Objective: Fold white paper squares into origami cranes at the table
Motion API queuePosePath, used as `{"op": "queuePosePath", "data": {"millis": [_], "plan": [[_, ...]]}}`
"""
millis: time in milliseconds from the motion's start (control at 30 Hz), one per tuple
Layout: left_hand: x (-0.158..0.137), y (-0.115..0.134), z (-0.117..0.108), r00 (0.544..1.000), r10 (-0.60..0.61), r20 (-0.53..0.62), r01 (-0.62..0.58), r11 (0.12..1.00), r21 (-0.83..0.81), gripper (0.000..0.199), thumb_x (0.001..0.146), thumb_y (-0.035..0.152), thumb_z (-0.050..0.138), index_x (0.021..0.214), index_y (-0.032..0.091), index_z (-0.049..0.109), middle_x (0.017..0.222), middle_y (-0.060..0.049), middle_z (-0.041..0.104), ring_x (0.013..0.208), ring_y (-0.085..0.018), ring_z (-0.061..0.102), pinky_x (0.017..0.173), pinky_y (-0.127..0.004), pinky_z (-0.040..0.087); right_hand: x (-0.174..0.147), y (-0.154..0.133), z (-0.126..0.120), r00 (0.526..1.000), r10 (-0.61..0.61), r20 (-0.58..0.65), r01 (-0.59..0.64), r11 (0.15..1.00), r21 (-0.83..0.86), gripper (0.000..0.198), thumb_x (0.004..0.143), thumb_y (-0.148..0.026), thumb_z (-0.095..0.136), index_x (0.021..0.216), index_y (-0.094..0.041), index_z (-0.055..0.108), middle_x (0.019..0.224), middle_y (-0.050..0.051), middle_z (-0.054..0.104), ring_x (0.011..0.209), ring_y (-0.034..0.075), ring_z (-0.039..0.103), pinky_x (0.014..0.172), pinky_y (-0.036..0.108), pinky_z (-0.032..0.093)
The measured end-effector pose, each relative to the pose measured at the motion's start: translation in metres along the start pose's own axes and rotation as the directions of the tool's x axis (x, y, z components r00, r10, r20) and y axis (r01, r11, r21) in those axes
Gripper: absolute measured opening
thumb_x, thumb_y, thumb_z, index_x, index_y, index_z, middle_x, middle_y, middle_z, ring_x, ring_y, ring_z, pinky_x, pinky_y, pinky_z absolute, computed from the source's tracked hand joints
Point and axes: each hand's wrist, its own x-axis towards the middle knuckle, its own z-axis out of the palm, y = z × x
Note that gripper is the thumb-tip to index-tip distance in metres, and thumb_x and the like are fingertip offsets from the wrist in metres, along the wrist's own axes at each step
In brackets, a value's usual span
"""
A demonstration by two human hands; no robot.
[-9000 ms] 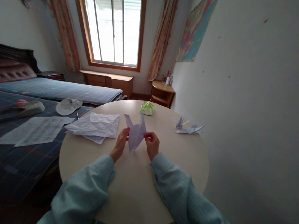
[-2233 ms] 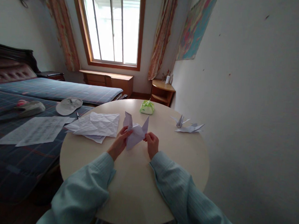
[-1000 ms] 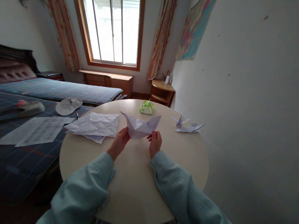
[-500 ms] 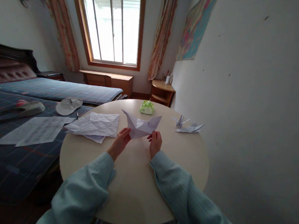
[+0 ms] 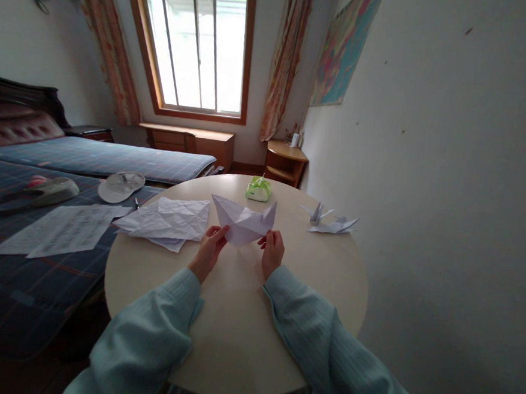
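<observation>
A partly folded sheet of white paper (image 5: pixel 243 224) is held up over the round table (image 5: pixel 236 327), its two upper corners pointing up and outward. My left hand (image 5: pixel 210 250) pinches its lower left edge, thumb on the near face. At its lower right edge, my right hand (image 5: pixel 272 250) grips the paper between thumb and curled fingers. Left of my hands lies a stack of creased white paper (image 5: pixel 171 217). Folded paper cranes (image 5: pixel 333 225) rest on the table's right side.
A green and white tissue pack (image 5: pixel 259 189) stands at the table's far edge. The bed (image 5: pixel 9 281) on the left bears printed sheets (image 5: pixel 62 228), a white cap (image 5: pixel 120 187) and a grey strapped item (image 5: pixel 51 193). A white wall (image 5: pixel 445 234) rises on the right.
The folded paper's right upper corner has come inward and more upright. Its left corner has dipped slightly. Both hands keep nearly the same place and still hold the paper.
</observation>
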Motion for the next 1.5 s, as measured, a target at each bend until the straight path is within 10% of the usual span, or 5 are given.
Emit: {"op": "queuePosePath", "data": {"millis": [400, 833, 1500], "plan": [[0.001, 0.001, -0.001, 0.992, -0.045, -0.115, 0.046, 0.999, 0.005, 0.011, 0.059, 0.016, 0.067, 0.067, 0.013, 0.059, 0.063, 0.002, 0.061, 0.057, -0.005, 0.054, 0.061, -0.017, 0.040, 0.000, -0.002, -0.001, 1.000, -0.011, -0.012, 0.011, 1.000, 0.005, 0.025, 0.077, -0.039, 0.036, 0.061, -0.021, 0.040, 0.048, -0.007, 0.045, 0.046, 0.009, 0.040, 0.047, 0.021, 0.031], [-0.006, 0.001, 0.008, 0.989, -0.014, 0.148, 0.002, 0.996, 0.087, 0.025, 0.058, 0.024, 0.069, 0.080, 0.013, 0.063, 0.078, -0.005, 0.066, 0.077, -0.015, 0.059, 0.072, -0.024, 0.041, -0.001, -0.008, -0.002, 1.000, -0.006, 0.017, 0.007, 0.999, -0.041, 0.025, 0.072, -0.042, 0.045, 0.063, -0.019, 0.046, 0.051, -0.005, 0.047, 0.050, 0.010, 0.045, 0.049, 0.021, 0.034], [-0.009, 0.005, 0.008, 0.971, -0.206, 0.118, 0.202, 0.978, 0.043, 0.032, 0.048, 0.008, 0.049, 0.076, 0.009, 0.063, 0.073, -0.006, 0.067, 0.075, -0.022, 0.061, 0.072, -0.030, 0.046, -0.009, -0.009, 0.006, 0.931, 0.003, 0.364, -0.117, 0.949, 0.292, 0.034, 0.065, -0.042, 0.057, 0.090, -0.020, 0.050, 0.085, 0.004, 0.062, 0.077, 0.017, 0.057, 0.074, 0.032, 0.045]]}}
